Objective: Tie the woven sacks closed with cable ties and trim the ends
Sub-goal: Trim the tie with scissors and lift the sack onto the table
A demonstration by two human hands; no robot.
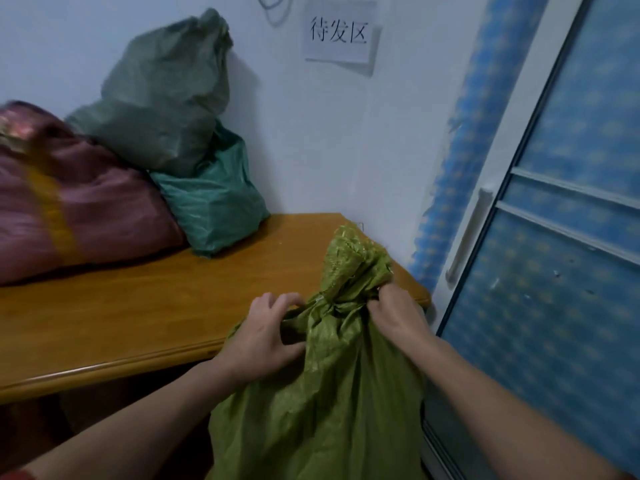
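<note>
Wooden table (138, 306) edge close in, olive sack (329, 393) held at its near corner. Left hand (266, 334) grips the folds beneath the neck, fingers curled; right hand (394, 313) pinches the bunched neck. Slacken either grip and the bunch could splay open. Its long axis runs upright, mouth pointing up. Beyond, filled sacks (162, 98) sit stacked against the wall.

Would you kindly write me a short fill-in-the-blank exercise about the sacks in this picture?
1. The left hand and right hand both grip a light ____ sack.
2. The grey-green sack rests on ____ of the teal sack.
3. The teal sack sits on a wooden ____.
4. The paper sign is stuck to the ____.
Missing words: green; top; table; wall.
</note>
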